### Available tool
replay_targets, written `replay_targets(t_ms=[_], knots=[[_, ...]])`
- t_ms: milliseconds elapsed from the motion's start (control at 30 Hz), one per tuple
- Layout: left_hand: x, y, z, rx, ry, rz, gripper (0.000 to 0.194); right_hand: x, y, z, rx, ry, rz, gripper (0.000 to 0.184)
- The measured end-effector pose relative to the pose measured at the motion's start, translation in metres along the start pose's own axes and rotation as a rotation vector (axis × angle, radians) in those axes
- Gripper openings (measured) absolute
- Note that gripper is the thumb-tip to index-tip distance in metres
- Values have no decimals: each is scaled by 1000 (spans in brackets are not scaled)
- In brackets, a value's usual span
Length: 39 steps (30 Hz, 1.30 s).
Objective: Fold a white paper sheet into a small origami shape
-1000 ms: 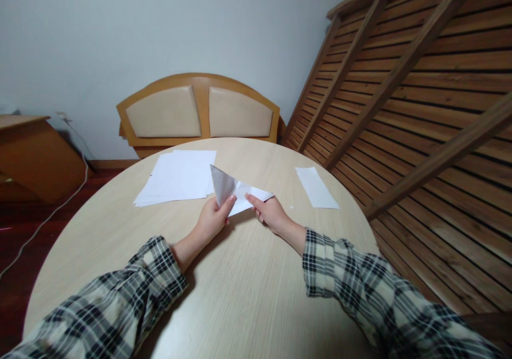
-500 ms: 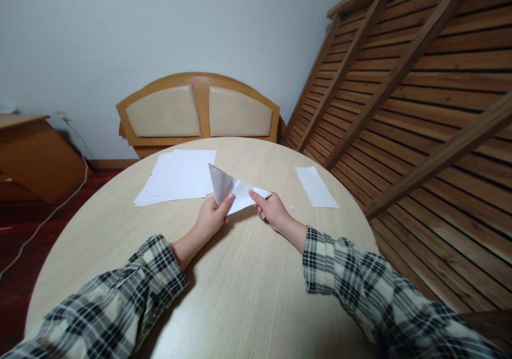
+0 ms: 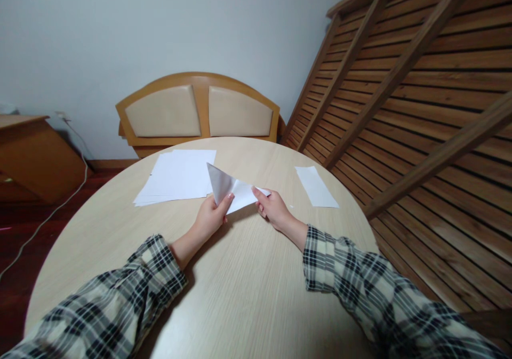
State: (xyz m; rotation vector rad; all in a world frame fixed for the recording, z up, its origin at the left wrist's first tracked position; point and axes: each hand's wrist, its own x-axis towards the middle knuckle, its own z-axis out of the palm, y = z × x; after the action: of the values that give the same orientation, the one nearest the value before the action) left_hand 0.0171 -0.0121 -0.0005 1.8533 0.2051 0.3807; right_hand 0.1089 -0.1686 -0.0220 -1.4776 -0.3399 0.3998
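Note:
A folded sheet of white paper (image 3: 240, 192) is held between my two hands over the middle of the round table (image 3: 240, 295). One pointed flap rises at its upper left, and a crease runs near its centre. My left hand (image 3: 212, 214) pinches the lower left edge, thumb on top and fingers hidden beneath. At the right corner my right hand (image 3: 272, 207) grips the paper, its thumb lying along the upper face and the fingers curled under.
A stack of white sheets (image 3: 176, 175) lies at the table's back left. On the right is a cut paper strip (image 3: 317, 187), with a tiny scrap (image 3: 292, 206) beside it. A headboard (image 3: 204, 108) stands behind; a slatted wooden frame (image 3: 416, 135) leans at the right.
My right thumb has slid slightly to the right along the paper, toward its corner. The flap has shifted a touch left; my left hand keeps its grip.

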Motion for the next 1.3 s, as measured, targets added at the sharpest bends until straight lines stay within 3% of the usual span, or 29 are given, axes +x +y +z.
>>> replay_targets(t_ms=[667, 1300], knots=[[1, -2, -1, -6, 26, 29, 33, 3, -4, -8, -75, 57, -33, 52], [2, -6, -3, 58, 60, 40, 36, 3, -8, -12, -52, 117, -84, 49]])
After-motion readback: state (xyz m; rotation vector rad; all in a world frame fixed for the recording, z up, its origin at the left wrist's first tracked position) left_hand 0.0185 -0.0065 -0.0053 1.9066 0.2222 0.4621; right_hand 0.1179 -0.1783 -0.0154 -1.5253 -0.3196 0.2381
